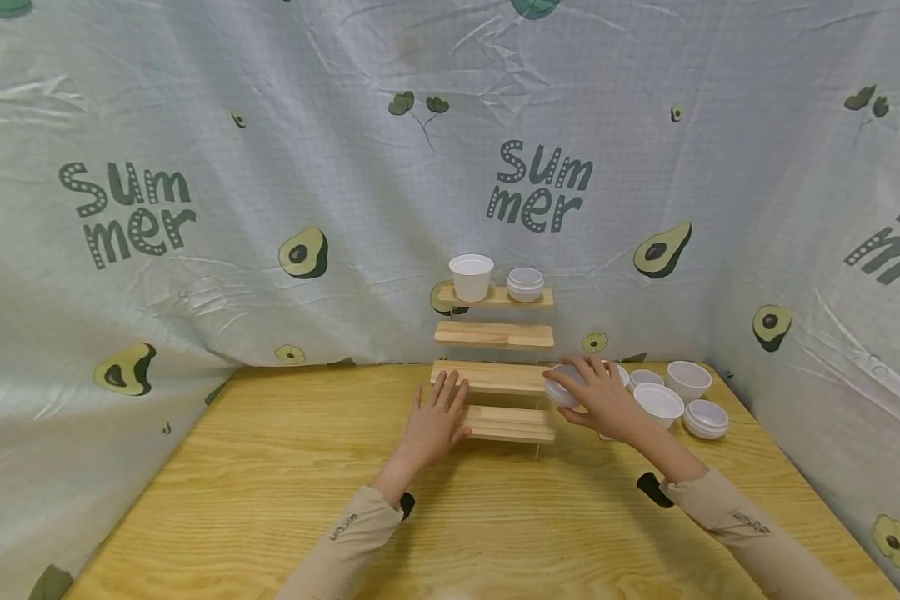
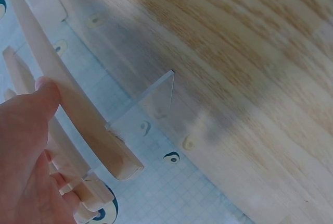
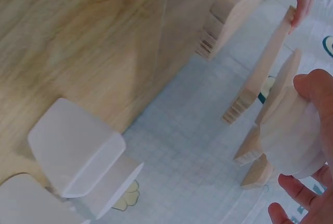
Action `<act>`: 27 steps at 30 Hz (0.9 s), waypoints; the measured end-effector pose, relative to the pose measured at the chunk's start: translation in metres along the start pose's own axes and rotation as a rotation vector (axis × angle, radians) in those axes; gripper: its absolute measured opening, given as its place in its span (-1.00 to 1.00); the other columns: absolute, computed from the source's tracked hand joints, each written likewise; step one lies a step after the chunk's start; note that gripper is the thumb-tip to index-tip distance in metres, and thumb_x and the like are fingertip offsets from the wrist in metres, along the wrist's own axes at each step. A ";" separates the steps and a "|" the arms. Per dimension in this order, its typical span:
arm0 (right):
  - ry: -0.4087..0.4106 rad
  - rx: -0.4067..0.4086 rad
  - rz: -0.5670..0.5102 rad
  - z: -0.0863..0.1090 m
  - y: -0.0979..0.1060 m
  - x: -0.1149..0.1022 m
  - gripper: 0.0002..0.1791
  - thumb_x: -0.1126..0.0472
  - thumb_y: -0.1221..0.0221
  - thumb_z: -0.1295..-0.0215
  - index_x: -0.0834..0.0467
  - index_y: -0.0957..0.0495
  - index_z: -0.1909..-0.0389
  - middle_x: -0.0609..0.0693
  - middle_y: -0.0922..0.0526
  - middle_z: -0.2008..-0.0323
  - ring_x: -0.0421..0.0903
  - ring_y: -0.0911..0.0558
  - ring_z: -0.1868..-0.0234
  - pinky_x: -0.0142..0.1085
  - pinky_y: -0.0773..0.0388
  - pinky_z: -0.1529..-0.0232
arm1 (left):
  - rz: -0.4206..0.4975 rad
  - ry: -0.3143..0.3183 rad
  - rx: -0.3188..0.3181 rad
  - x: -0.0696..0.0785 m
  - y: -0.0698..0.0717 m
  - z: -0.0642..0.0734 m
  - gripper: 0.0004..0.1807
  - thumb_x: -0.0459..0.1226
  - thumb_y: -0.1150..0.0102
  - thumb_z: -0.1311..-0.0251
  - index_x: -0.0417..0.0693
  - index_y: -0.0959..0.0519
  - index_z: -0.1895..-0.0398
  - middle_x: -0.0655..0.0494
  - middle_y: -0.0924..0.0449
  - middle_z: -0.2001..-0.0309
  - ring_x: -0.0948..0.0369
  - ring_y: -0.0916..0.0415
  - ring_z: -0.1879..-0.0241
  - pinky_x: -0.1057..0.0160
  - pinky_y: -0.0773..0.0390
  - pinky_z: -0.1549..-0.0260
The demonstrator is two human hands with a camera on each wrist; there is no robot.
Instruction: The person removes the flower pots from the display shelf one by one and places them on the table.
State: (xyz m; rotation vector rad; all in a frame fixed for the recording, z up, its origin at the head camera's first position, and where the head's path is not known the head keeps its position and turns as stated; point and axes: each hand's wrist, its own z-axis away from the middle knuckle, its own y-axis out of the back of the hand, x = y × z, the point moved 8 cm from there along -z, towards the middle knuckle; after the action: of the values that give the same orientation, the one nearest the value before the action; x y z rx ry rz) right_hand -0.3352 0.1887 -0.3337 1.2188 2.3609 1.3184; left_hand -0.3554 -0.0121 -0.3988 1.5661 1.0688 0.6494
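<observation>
A tiered wooden shelf rack (image 1: 492,334) with clear side supports stands at the back of the table. My right hand (image 1: 607,398) holds a small white bowl (image 1: 565,385) at the right end of the middle tiers. In the right wrist view, the thumb and fingers grip the sides of this ridged bowl (image 3: 291,130) close by the plank ends. My left hand (image 1: 431,423) rests on the rack's left end with fingers extended and spread. Its thumb (image 2: 48,95) touches a plank (image 2: 78,94) in the left wrist view. On the top tier sit a tall white cup (image 1: 471,277) and a low white bowl (image 1: 525,284).
Right of the rack, several white containers stand on the wooden table (image 1: 307,467), among them a wide bowl (image 1: 658,403), a deeper cup (image 1: 688,380) and a low ridged bowl (image 1: 706,418). A printed cloth (image 1: 375,192) hangs behind and along both sides.
</observation>
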 end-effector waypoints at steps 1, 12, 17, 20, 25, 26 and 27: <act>0.000 0.001 -0.004 0.003 0.001 0.000 -0.33 0.07 -0.39 0.21 -0.04 -0.41 -0.05 0.13 -0.44 0.04 0.12 -0.40 0.15 0.03 -0.30 0.32 | -0.003 0.001 0.000 0.000 -0.001 0.000 -0.21 0.13 0.08 -0.14 -0.03 -0.02 -0.36 -0.05 0.05 -0.39 0.03 0.09 -0.38 -0.14 -0.13 -0.19; 0.023 -0.016 0.021 0.037 0.003 0.001 -0.41 -0.03 -0.32 0.10 -0.01 -0.43 -0.03 0.14 -0.45 0.07 0.09 -0.38 0.21 -0.05 -0.26 0.37 | 0.013 -0.004 0.003 0.000 0.001 0.000 -0.22 0.12 0.09 -0.15 -0.04 -0.03 -0.36 -0.06 0.04 -0.39 0.02 0.10 -0.38 -0.15 -0.13 -0.19; 0.020 -0.025 0.019 0.050 0.004 0.002 -0.50 -0.17 -0.13 -0.09 -0.03 -0.43 -0.03 0.11 -0.45 0.09 0.04 -0.38 0.23 -0.07 -0.25 0.38 | 0.016 -0.012 0.015 0.000 0.004 0.000 -0.22 0.11 0.07 -0.14 -0.05 -0.04 -0.36 -0.07 0.03 -0.38 0.01 0.08 -0.37 -0.16 -0.15 -0.18; 0.011 -0.038 0.007 0.057 0.004 0.004 -0.47 -0.14 -0.21 -0.02 -0.03 -0.44 -0.03 0.10 -0.45 0.09 0.03 -0.37 0.24 -0.10 -0.22 0.41 | 0.017 -0.012 0.017 0.000 0.003 -0.001 -0.22 0.11 0.06 -0.14 -0.05 -0.04 -0.36 -0.07 0.02 -0.38 0.01 0.08 -0.37 -0.16 -0.15 -0.18; 0.008 -0.072 0.016 0.069 0.002 0.003 -0.27 0.06 -0.42 0.31 -0.05 -0.43 -0.04 0.11 -0.44 0.08 0.16 -0.43 0.16 -0.10 -0.23 0.41 | 0.014 -0.006 0.010 0.000 0.001 -0.002 -0.22 0.11 0.07 -0.15 -0.05 -0.03 -0.36 -0.07 0.03 -0.38 0.01 0.09 -0.38 -0.15 -0.15 -0.18; 0.010 -0.077 0.019 0.071 0.001 0.003 -0.26 0.06 -0.43 0.32 -0.05 -0.43 -0.04 0.11 -0.44 0.08 0.19 -0.44 0.15 -0.09 -0.24 0.41 | 0.013 -0.006 0.011 0.000 0.001 -0.001 -0.22 0.11 0.07 -0.14 -0.04 -0.04 -0.36 -0.07 0.03 -0.38 0.01 0.09 -0.38 -0.15 -0.15 -0.18; 0.010 -0.083 0.019 0.073 0.001 0.003 -0.26 0.06 -0.43 0.32 -0.05 -0.43 -0.05 0.12 -0.44 0.07 0.22 -0.45 0.14 -0.09 -0.25 0.41 | 0.011 -0.006 0.012 0.000 0.001 -0.001 -0.22 0.12 0.07 -0.14 -0.04 -0.04 -0.36 -0.07 0.02 -0.38 0.01 0.08 -0.38 -0.15 -0.15 -0.18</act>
State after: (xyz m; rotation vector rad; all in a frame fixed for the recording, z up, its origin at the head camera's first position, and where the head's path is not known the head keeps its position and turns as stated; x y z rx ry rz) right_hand -0.2999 0.2371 -0.3758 1.2162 2.2819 1.4171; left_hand -0.3566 -0.0118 -0.3976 1.5848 1.0620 0.6462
